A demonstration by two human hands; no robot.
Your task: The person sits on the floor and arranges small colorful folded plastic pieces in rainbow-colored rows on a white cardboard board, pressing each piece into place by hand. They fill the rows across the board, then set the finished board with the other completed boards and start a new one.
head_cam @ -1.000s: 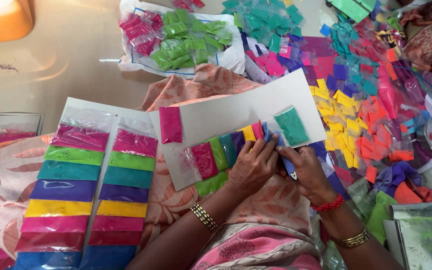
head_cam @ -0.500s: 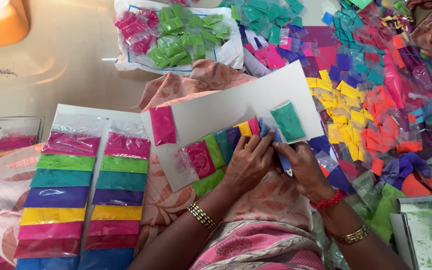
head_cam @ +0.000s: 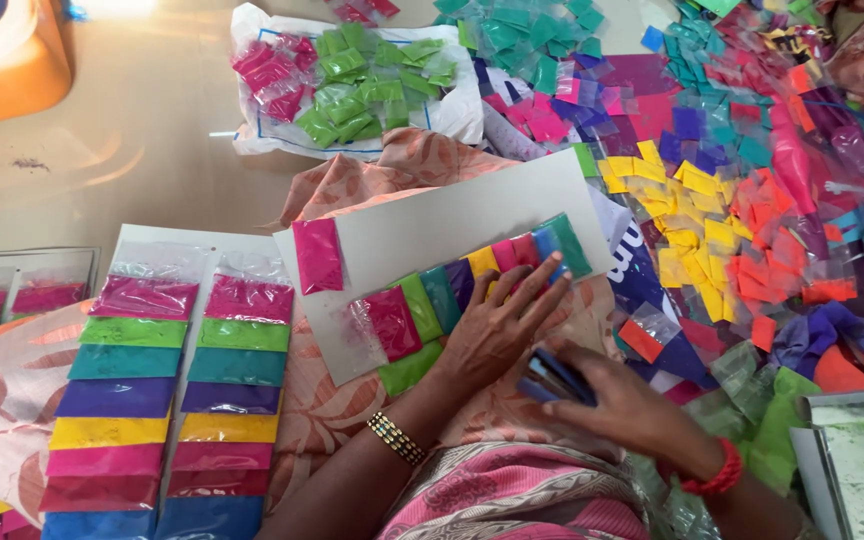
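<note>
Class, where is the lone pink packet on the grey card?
In the head view, the pink packet sits at the grey card's left end, apart from the packet row under the left hand.

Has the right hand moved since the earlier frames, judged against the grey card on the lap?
Yes. The right hand, holding a blue tool, has drawn back from the grey card toward the person; earlier it sat at the card's lower edge beside the packets.
</note>
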